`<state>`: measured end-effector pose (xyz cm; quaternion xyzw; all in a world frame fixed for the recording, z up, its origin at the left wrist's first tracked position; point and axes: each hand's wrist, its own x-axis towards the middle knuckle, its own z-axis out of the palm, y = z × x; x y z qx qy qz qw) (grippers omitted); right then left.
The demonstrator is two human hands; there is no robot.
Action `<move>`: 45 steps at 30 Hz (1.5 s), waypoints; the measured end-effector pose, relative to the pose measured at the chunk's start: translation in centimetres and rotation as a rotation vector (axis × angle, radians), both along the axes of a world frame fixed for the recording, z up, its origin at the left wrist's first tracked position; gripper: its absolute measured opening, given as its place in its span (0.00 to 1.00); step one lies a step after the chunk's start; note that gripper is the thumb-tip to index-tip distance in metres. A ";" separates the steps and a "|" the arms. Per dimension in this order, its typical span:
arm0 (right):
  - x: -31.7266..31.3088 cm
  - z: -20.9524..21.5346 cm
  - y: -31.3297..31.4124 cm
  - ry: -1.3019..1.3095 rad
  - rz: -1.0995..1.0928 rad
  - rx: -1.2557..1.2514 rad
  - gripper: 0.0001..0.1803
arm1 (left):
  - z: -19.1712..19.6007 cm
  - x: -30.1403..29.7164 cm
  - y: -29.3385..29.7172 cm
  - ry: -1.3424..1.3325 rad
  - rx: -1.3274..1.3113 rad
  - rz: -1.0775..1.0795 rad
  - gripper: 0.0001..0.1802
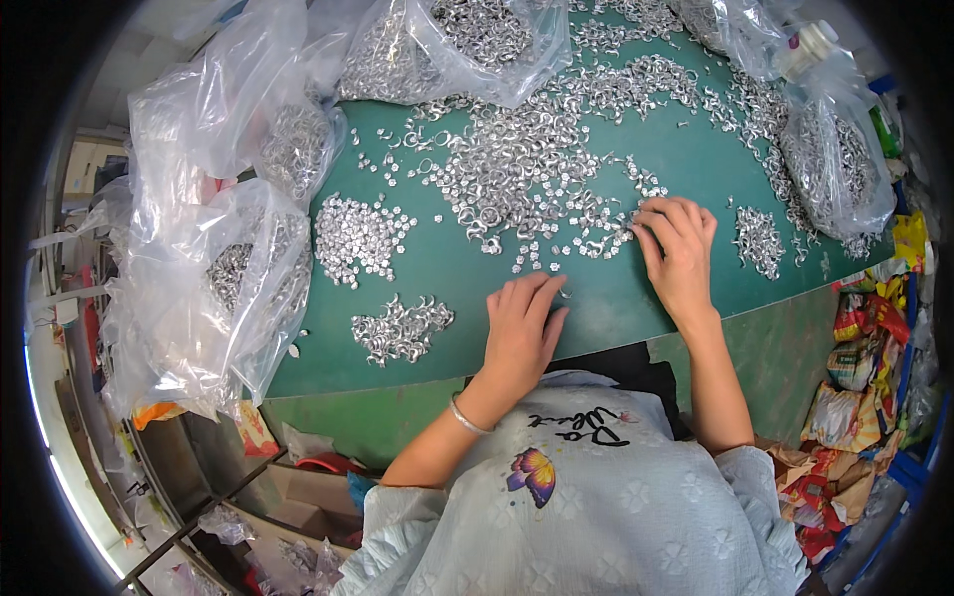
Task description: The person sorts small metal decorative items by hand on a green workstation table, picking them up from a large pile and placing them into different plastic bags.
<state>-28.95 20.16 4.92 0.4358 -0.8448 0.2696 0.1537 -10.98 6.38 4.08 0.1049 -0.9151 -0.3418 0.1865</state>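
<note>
A big heap of small silver metal pieces (507, 164), some hook-shaped and some flower-shaped, spreads over the green tabletop (616, 318). At its right edge my right hand (681, 253) has its fingers bent, thumb and fingertips closing on a small piece there; the grip is partly hidden. My left hand (519, 328) rests near the front edge, thumb apart from the fingers and nothing visible in it. One loose hooked piece (564, 293) lies just beyond its fingertips. To the left are a pile of flower-shaped pieces (356, 238) and a pile of hooked ones (402, 330).
Clear plastic bags of metal pieces stand at the left (253, 268), at the back (457, 45) and at the right (840, 164). A small pile of pieces (759, 242) lies right of my right hand. Colourful packets (845, 412) lie beyond the table's right side.
</note>
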 end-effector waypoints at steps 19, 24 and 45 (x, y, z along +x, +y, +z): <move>1.9 1.5 -1.4 -0.508 0.121 -0.129 0.07 | 0.5 3.5 -1.4 -0.109 -0.142 0.265 0.19; -3.8 5.6 -9.6 -0.602 0.256 -0.275 0.09 | 0.4 4.5 -1.9 -0.110 -0.189 0.323 0.19; -13.1 2.9 -24.4 0.032 0.148 0.146 0.08 | 0.0 4.7 -2.9 -0.094 -0.053 0.385 0.14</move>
